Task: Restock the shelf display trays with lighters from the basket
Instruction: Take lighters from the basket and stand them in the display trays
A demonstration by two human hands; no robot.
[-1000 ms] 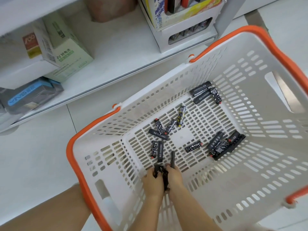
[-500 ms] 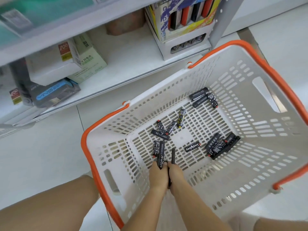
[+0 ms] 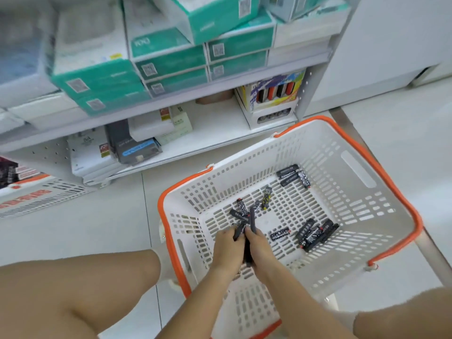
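Orange-rimmed and white, the basket (image 3: 362,167) sat on the floor before the shelf (image 3: 215,133). Both hands were pressed together inside it near the front wall: the left hand (image 3: 227,248) and right hand (image 3: 260,248) each curled around dark lighters (image 3: 247,227). More loose lighters (image 3: 314,232) lay scattered across the basket's bottom, well apart from the display tray (image 3: 274,111) on the shelf.
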